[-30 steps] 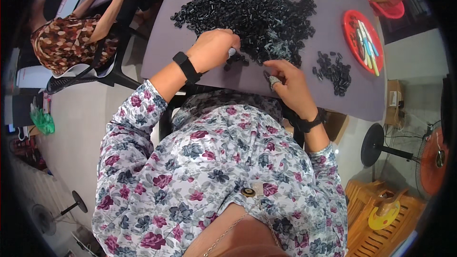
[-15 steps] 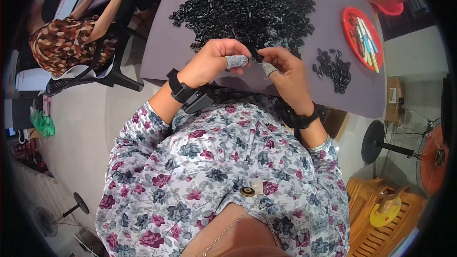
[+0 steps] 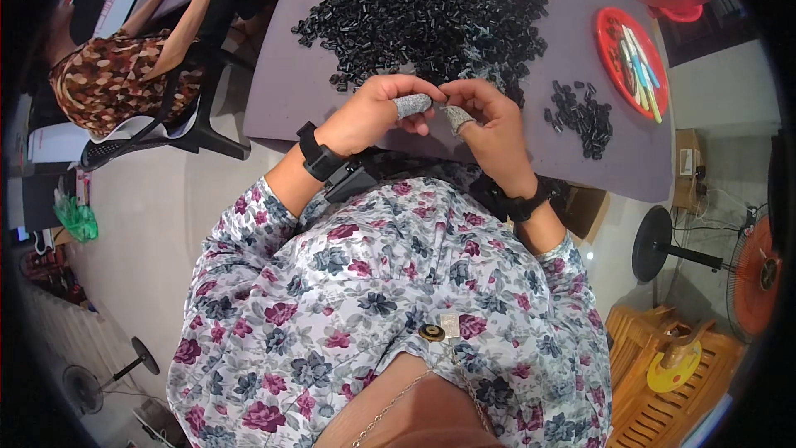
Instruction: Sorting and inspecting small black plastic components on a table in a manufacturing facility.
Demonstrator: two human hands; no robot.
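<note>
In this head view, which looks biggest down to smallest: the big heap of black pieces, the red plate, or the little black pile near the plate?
1. Big heap of black pieces, clearly the largest.
2. Red plate.
3. Little black pile, smallest, though the fisheye bend near the rim makes its gap from the plate uncertain.

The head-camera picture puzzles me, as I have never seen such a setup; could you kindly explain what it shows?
There is no machine here, only a person working with bare hands. The picture comes from a wide fisheye camera worn on that person's head, looking down, so the flowered blouse fills the lower part and straight edges bend near the rim.

The left hand and right hand meet at the near edge of a grey table. Grey finger covers sit on some fingertips, and the fingers pinch together; whatever small piece is in their grip is too tiny to see.

On the table lie a big heap of small black parts, a smaller black pile to the right, and a red plate with coloured sticks. Another person sits at the upper left.
</note>
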